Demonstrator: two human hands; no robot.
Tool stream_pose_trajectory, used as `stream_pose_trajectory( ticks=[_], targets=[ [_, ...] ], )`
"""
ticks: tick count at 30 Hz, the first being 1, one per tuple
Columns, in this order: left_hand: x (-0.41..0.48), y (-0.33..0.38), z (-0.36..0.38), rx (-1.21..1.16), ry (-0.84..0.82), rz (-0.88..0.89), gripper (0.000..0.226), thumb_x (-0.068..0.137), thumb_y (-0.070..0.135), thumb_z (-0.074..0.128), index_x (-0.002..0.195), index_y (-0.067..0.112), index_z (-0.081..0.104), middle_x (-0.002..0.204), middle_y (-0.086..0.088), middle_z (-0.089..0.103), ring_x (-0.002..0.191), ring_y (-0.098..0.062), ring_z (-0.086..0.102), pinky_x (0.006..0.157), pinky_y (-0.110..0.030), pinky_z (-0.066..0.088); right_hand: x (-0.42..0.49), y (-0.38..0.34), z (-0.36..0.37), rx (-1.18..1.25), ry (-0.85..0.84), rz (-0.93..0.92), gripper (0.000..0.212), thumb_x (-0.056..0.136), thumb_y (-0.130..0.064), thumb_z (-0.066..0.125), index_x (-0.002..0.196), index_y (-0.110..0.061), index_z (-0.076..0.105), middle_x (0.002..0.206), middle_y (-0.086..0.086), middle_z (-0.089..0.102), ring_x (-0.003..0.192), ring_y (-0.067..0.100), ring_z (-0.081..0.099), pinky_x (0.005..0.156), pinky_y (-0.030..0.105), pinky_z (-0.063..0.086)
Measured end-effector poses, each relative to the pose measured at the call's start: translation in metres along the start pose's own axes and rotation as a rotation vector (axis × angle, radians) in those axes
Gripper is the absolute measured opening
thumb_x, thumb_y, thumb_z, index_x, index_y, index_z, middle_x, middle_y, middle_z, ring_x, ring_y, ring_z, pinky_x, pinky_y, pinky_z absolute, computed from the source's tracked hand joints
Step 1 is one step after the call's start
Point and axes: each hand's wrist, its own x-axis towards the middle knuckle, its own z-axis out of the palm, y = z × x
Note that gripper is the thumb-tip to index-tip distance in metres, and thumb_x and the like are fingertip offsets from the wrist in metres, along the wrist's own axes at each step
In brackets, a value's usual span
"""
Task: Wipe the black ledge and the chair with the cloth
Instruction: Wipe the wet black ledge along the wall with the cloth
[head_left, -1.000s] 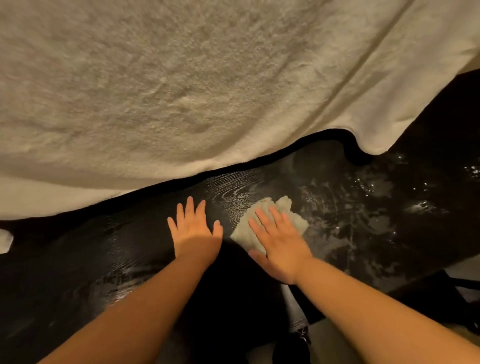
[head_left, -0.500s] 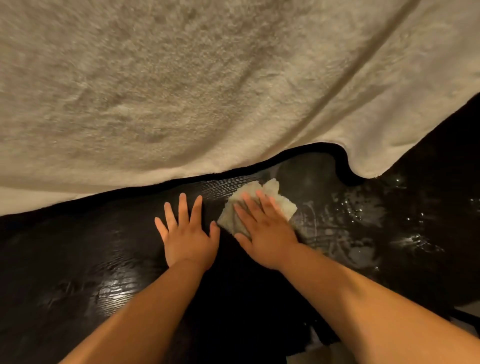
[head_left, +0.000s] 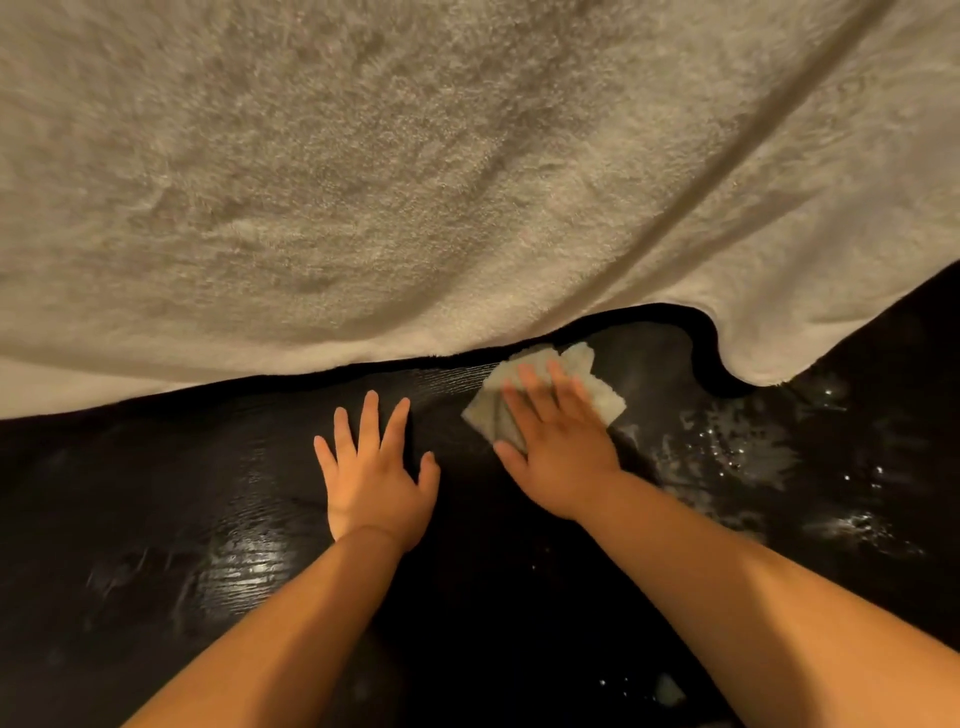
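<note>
A black wood-grain ledge runs across the lower half of the view, with wet streaks and droplets on its right part. My right hand lies flat with straight fingers on a small folded pale cloth and presses it onto the ledge close to the blanket's edge. My left hand rests flat on the bare ledge to the left of the cloth, fingers spread. No chair is in view.
A large cream fluffy blanket fills the upper half and overhangs the back of the ledge, with a fold hanging down at the right. Wet patches glisten on the ledge to the right of the cloth.
My right hand has pushed the cloth away from me toward the blanket's edge. My left hand has stayed flat on the ledge.
</note>
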Motion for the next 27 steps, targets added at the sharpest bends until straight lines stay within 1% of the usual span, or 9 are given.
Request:
stream_pose_trajectory(
  ticks=[4,8,10,12,14,17,19,23,27],
  targets=[
    [0.0,-0.001,0.0,-0.004,0.017,0.001,0.074,0.096,0.057,0.046,0.163,0.037,0.023,0.174,-0.001,0.01,0.16,-0.038,0.002,0.127,-0.062,0.003,0.003,0.023,-0.006,-0.047,-0.02,-0.117,0.08,0.096,-0.07,0.021,0.163,-0.027,0.015,0.17,0.002,0.01,0.156,0.034,-0.007,0.127,0.05,-0.004],
    [0.0,0.001,0.0,0.015,0.008,-0.007,0.074,0.097,0.058,0.044,0.164,0.037,0.02,0.175,-0.001,0.009,0.16,-0.038,0.0,0.128,-0.061,0.002,0.045,0.05,-0.034,-0.089,-0.028,0.143,0.071,0.098,-0.066,0.024,0.15,-0.019,0.038,0.152,0.013,0.039,0.142,0.042,0.024,0.125,0.051,0.01],
    [0.0,0.001,-0.001,0.022,0.005,-0.003,0.075,0.097,0.059,0.043,0.164,0.037,0.019,0.175,-0.001,0.008,0.16,-0.038,0.0,0.128,-0.061,0.002,0.049,0.048,-0.036,-0.042,-0.043,0.238,0.071,0.1,-0.063,0.022,0.151,-0.016,0.036,0.157,0.016,0.033,0.147,0.043,0.018,0.125,0.052,0.007],
    [0.0,0.0,-0.001,0.024,0.008,-0.002,0.075,0.097,0.059,0.044,0.164,0.036,0.02,0.175,-0.002,0.009,0.16,-0.038,0.0,0.128,-0.062,0.003,0.037,0.033,-0.026,-0.033,-0.022,0.233,0.075,0.098,-0.063,0.016,0.159,-0.019,0.021,0.165,0.014,0.018,0.152,0.043,0.003,0.126,0.053,0.001],
    [0.0,0.001,-0.001,0.023,0.008,-0.001,0.075,0.097,0.059,0.045,0.164,0.036,0.02,0.175,-0.002,0.01,0.16,-0.038,0.001,0.128,-0.063,0.004,0.008,0.012,-0.012,-0.007,-0.003,0.103,0.081,0.093,-0.065,0.012,0.162,-0.022,0.013,0.169,0.01,0.008,0.155,0.041,-0.005,0.125,0.056,0.001],
    [0.001,0.001,0.0,0.025,0.01,0.004,0.075,0.096,0.059,0.047,0.164,0.036,0.022,0.174,-0.002,0.011,0.16,-0.039,0.002,0.127,-0.063,0.005,-0.028,0.002,0.009,0.002,-0.032,-0.123,0.08,0.096,-0.068,0.022,0.164,-0.027,0.014,0.172,0.005,0.007,0.157,0.037,-0.008,0.126,0.056,0.004],
    [0.001,0.0,0.001,0.019,0.014,0.007,0.075,0.096,0.057,0.049,0.164,0.035,0.024,0.174,-0.002,0.013,0.159,-0.039,0.004,0.127,-0.064,0.006,-0.025,0.022,0.008,-0.028,-0.047,-0.163,0.079,0.095,-0.072,0.025,0.163,-0.035,0.012,0.172,-0.001,0.007,0.157,0.036,-0.009,0.125,0.057,0.005],
    [0.001,-0.001,0.001,0.024,0.016,0.004,0.074,0.097,0.058,0.046,0.164,0.035,0.023,0.175,-0.002,0.011,0.16,-0.039,0.003,0.127,-0.063,0.005,0.007,0.065,-0.012,-0.076,-0.033,0.151,0.078,0.093,-0.078,0.014,0.161,-0.042,0.001,0.171,-0.004,-0.007,0.153,0.039,-0.021,0.122,0.064,-0.009],
    [0.0,-0.001,-0.001,0.026,0.003,0.014,0.074,0.097,0.059,0.043,0.163,0.036,0.021,0.174,-0.002,0.01,0.159,-0.039,0.002,0.127,-0.063,0.005,-0.001,0.046,-0.009,-0.064,-0.035,0.287,0.08,0.095,-0.071,0.006,0.163,-0.031,-0.002,0.171,0.005,-0.015,0.151,0.045,-0.024,0.121,0.065,-0.009]
  ],
)
